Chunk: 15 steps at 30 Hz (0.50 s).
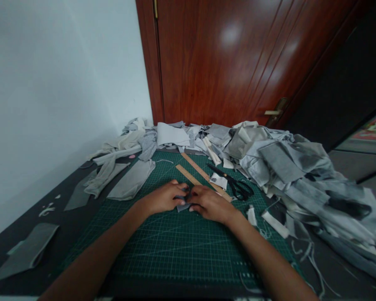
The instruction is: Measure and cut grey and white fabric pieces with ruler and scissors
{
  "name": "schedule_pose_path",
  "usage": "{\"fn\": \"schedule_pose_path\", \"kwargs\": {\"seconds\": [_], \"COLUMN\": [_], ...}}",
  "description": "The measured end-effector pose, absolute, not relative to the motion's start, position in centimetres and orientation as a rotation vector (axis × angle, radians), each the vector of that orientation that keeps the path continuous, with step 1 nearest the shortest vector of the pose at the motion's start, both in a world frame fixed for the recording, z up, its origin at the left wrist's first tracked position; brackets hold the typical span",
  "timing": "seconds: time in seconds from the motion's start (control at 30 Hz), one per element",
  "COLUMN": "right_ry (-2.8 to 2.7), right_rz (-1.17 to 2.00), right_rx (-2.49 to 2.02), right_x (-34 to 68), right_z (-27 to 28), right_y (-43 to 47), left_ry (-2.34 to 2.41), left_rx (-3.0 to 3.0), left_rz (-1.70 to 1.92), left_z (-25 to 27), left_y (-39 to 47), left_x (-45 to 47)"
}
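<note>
Both hands meet over the middle of a green cutting mat. Between them is a small piece of dark grey fabric, mostly covered by the fingers. My left hand pinches its left side, thumb toward me. From the other side my right hand grips it with bent fingers. Just beyond the hands lie two wooden rulers, slanting across the mat. A pair of black-handled scissors rests to the right of the rulers, its blades over a white scrap.
A big heap of grey and white fabric pieces fills the right and back of the dark table. Flat grey pieces lie at the left, with a folded one near the front. Loose threads trail at right. Behind stands a wooden door.
</note>
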State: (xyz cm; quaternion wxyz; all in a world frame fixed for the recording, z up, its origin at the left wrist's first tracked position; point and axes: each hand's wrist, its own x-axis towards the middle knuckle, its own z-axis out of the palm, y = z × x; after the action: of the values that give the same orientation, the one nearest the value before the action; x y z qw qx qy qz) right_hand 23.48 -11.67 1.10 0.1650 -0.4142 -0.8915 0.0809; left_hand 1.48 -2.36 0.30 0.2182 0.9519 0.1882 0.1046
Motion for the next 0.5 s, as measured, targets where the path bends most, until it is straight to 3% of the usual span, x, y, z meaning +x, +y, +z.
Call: {"fn": "schedule_pose_path", "kwargs": {"seconds": [0.23, 0.5], "right_ry": [-2.588, -2.439], "right_rz": [0.09, 0.248], "right_rx": [-1.111, -1.295], "right_x": [22.42, 22.52], "right_z": [0.7, 0.89], "right_y": [-11.77, -12.19], "left_ry": [0.495, 0.455], "left_rx": [2.61, 2.502], "left_rz": [0.217, 0.289], "left_z": [0.48, 0.18], "left_y": [-2.13, -2.42], "left_x": [1.01, 1.83]}}
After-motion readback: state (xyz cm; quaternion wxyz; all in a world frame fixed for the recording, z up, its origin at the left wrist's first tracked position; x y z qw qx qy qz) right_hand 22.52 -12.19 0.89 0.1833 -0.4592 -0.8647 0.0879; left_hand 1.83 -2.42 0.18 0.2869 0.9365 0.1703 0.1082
